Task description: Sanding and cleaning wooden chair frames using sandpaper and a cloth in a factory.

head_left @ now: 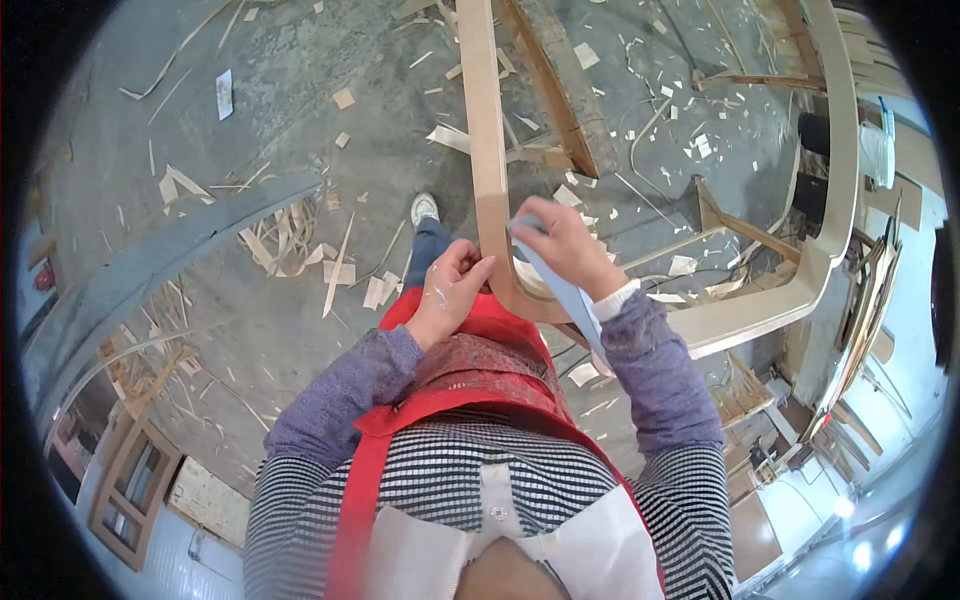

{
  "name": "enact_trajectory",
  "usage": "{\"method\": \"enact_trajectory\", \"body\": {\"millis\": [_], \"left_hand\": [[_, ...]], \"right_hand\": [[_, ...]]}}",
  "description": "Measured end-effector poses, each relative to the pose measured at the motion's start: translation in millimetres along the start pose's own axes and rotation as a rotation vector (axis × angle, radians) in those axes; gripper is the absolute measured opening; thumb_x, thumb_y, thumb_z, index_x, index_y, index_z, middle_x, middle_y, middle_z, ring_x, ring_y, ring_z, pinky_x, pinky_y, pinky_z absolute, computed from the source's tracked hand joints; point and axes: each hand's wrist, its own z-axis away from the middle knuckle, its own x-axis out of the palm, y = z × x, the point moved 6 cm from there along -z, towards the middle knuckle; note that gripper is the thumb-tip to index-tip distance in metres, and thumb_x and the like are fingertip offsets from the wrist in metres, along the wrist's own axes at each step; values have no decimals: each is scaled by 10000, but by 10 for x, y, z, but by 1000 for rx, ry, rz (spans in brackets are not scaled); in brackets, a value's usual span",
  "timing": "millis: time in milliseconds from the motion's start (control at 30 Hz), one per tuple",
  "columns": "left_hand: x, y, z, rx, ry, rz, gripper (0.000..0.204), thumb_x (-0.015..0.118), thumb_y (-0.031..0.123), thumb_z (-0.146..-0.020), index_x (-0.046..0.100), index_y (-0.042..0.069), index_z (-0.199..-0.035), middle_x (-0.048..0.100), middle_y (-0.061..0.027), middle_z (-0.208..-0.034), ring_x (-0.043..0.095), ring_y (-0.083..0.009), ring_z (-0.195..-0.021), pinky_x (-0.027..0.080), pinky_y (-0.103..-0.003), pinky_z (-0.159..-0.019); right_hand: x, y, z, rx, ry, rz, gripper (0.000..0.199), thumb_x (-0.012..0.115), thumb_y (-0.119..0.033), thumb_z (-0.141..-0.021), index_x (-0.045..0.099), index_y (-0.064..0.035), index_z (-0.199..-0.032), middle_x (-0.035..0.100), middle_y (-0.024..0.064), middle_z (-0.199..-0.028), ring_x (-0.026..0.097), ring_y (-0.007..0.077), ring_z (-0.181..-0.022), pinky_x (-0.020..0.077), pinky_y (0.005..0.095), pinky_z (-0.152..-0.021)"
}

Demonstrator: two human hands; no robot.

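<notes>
A pale curved wooden frame (490, 150) bends at its corner; left hand (450, 290) grips the edge, right hand (560, 245) pinches a grey-blue strip (570, 295) against it. Shavings (290, 240) litter the floor.

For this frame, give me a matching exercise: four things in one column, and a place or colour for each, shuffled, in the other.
Things:
1. left hand
2. right hand
3. apron
4. shoe

Places or colours:
A. red, over the lap
B. pressing a pale blue strip onto the curved wooden frame
C. white, on the floor among wood shavings
D. gripping the frame's bend from the left side

Pairs: 1-D, 2-B, 3-A, 4-C
</notes>
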Motion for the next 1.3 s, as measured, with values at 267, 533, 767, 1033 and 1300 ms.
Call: {"method": "enact_trajectory", "body": {"millis": [267,533,767,1033,1300], "left_hand": [[31,-7,33,-16,73,-43,124,598,137,-977,564,18,-976,628,-12,-844,596,-60,-728,509,-217,-644],[40,-47,33,34,137,40,169,615,158,-966,549,3,-949,624,-30,-799,603,-74,-704,511,-229,-612],[65,-11,59,75,154,10,165,612,157,-967,548,6,-948,623,-31,-796,600,-72,-706,507,-233,-606],[67,83,33,81,73,-134,200,594,175,-976,561,-20,-947,626,-53,-788,597,-89,-681,510,-247,-591],[-3,160,-43,25,-61,-111,207,573,166,-979,570,-41,-974,648,-89,-807,641,-119,-703,536,-277,-584]], "right_hand": [[78,49,624,-126,-442,582,115,623,-88,-840,540,-9,-831,567,156,-776,576,366,-764,471,431,-686],[25,-136,365,-224,-169,349,113,616,-124,-855,564,-24,-856,582,172,-806,597,381,-816,478,452,-688],[-83,56,752,-20,-333,551,164,607,-159,-855,585,-8,-916,614,221,-846,601,423,-850,486,469,-728],[164,399,541,346,44,390,273,603,-221,-813,593,37,-902,630,269,-886,605,445,-874,481,487,-775],[210,479,666,512,137,265,301,618,-234,-794,624,45,-906,635,251,-881,618,417,-855,485,466,-769]]}}
